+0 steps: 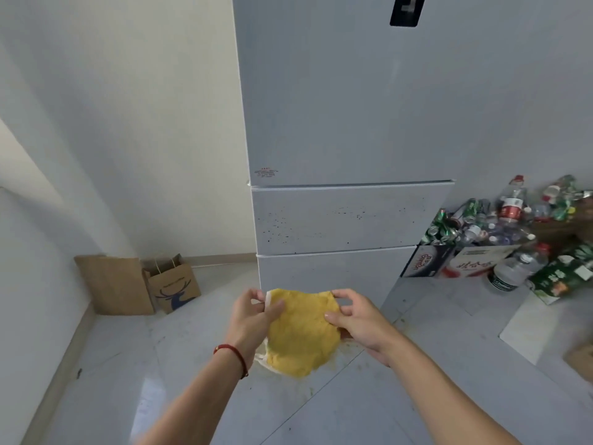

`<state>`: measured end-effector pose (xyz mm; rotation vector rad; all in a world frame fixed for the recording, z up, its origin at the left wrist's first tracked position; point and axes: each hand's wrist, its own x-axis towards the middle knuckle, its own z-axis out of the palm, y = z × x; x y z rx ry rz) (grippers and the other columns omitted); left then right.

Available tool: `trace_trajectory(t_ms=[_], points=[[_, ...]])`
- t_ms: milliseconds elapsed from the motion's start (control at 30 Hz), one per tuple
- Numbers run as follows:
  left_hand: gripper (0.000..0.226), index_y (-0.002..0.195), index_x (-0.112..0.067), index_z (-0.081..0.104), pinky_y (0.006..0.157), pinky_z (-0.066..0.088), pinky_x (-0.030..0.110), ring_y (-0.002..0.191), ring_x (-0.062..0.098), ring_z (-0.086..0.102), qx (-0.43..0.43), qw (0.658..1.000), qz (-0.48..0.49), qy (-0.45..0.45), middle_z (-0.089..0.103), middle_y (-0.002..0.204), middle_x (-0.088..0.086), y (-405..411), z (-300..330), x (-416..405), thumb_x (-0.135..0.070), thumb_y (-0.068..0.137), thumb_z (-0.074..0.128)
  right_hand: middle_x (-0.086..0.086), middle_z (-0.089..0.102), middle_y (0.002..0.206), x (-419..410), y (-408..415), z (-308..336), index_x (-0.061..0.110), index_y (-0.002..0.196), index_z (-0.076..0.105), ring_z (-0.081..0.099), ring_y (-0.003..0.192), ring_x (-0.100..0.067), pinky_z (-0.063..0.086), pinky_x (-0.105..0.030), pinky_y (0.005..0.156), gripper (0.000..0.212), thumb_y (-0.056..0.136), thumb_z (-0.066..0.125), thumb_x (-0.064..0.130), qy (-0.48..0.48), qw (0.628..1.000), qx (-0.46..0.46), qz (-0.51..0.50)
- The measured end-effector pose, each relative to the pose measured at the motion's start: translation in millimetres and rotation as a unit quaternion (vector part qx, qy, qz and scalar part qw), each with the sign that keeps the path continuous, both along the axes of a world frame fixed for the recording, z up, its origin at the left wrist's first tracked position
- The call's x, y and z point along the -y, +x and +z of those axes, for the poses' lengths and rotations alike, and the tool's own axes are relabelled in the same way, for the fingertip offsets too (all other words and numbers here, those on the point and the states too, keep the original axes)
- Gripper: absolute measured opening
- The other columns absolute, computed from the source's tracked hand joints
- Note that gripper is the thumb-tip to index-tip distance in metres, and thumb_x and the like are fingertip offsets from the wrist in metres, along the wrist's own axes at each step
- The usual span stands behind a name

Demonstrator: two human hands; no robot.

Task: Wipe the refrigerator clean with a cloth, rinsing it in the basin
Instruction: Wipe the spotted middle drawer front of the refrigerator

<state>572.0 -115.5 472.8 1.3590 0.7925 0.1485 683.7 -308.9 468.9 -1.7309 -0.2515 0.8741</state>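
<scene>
a yellow cloth [301,332] is held spread out over the floor [192,364], just in front of the refrigerator [349,123]. its upper left corner is pinched by the left hand [253,319], and its right edge is gripped by the right hand [356,319], fingers curled over the top. the cloth looks soft, limp and light, possibly damp; it is judged best taken by its corners or bunched into a pad for firm wiping. dark specks are seen on the middle drawer front [349,216], which still needs cleaning. no basin is visible. paper bags [173,284] stand at the wall's foot, left of the refrigerator.
</scene>
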Motion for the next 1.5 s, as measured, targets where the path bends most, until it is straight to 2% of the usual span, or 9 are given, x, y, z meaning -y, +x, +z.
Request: trace_trajectory(t_ms=[133,367,533,733,933,1033,1200,1333,1500], points=[[0.039,0.114,-0.038,0.056,0.072,0.055,0.045,0.081,0.030,0.067,0.071,0.997,-0.039,0.015,0.074,0.090,0.019,-1,-9,-21,-0.018,0.090,0.078,-0.022,0.074,0.107,-12,-6,-6,0.042,0.133,0.053,0.070,0.089,-0.025,0.058,-0.049,0.093,0.054,0.096,0.071,0.007,0.046,0.997,0.052,-0.021],[0.066,0.135,-0.021,0.064,0.096,0.055,0.044,0.114,0.027,0.068,0.138,0.978,-0.147,-0.057,0.072,0.122,0.012,10,-13,-46,0.021,0.085,0.065,-0.004,0.059,0.135,-25,-11,-6,0.052,0.147,0.041,0.066,0.119,-0.019,0.058,-0.037,0.097,0.086,0.086,0.083,0.010,0.066,0.995,0.073,-0.009],[0.063,0.132,-0.018,0.066,0.089,0.050,0.051,0.101,0.031,0.068,0.134,0.980,-0.120,-0.087,0.071,0.121,0.020,29,5,-49,0.024,0.085,0.061,-0.008,0.077,0.111,-32,-7,-9,0.040,0.146,0.027,0.074,0.104,-0.025,0.057,-0.046,0.100,0.058,0.104,0.063,0.022,0.024,0.998,0.052,0.012],[0.067,0.130,-0.025,0.068,0.095,0.058,0.048,0.112,0.030,0.069,0.098,0.979,-0.162,0.080,0.075,0.115,0.008,39,28,-40,0.022,0.083,0.065,-0.008,0.071,0.116,-12,14,-3,0.044,0.138,0.039,0.075,0.094,-0.031,0.062,-0.047,0.088,0.062,0.094,0.078,0.027,0.051,0.995,0.071,0.046],[0.065,0.125,-0.035,0.071,0.092,0.059,0.039,0.107,0.022,0.071,0.079,0.953,-0.221,0.191,0.078,0.110,0.000,55,69,-12,0.014,0.082,0.066,-0.015,0.074,0.112,-2,49,3,0.042,0.139,0.055,0.073,0.104,-0.031,0.058,-0.045,0.098,0.051,0.097,0.073,0.021,0.211,0.973,-0.096,-0.017],[0.048,0.129,-0.037,0.069,0.094,0.056,0.035,0.099,0.017,0.073,0.062,0.958,-0.197,0.199,0.079,0.101,-0.003,61,75,-13,-0.007,0.091,0.073,-0.009,0.078,0.110,1,61,11,0.019,0.126,0.070,0.075,0.105,-0.024,0.060,-0.033,0.090,0.036,0.093,0.076,0.007,0.197,0.980,-0.005,-0.030],[0.027,0.107,-0.033,0.080,0.067,0.046,0.005,0.070,-0.012,0.065,-0.065,0.908,-0.105,0.401,0.077,0.077,-0.012,70,60,-1,-0.019,0.084,0.078,0.004,0.072,0.088,11,94,12,0.025,0.088,0.074,0.067,0.084,-0.016,0.056,-0.030,0.075,0.007,0.089,0.080,0.023,0.008,0.959,0.283,0.014],[0.003,0.080,-0.025,0.079,0.068,0.052,0.023,0.073,0.002,0.068,-0.041,0.947,-0.037,0.315,0.076,0.076,-0.012,82,58,6,-0.027,0.083,0.078,0.000,0.061,0.103,18,119,18,0.018,0.091,0.068,0.064,0.093,-0.012,0.053,-0.030,0.082,0.023,0.100,0.067,0.040,-0.019,0.958,0.277,0.074],[0.036,0.097,-0.006,0.062,0.083,0.055,0.046,0.089,0.026,0.061,0.037,0.992,-0.080,0.086,0.063,0.091,0.008,107,73,8,-0.041,0.092,0.068,-0.005,0.078,0.110,23,127,48,0.014,0.115,0.073,0.073,0.106,-0.024,0.059,-0.036,0.090,0.038,0.107,0.051,0.043,0.122,0.991,0.038,0.048]])
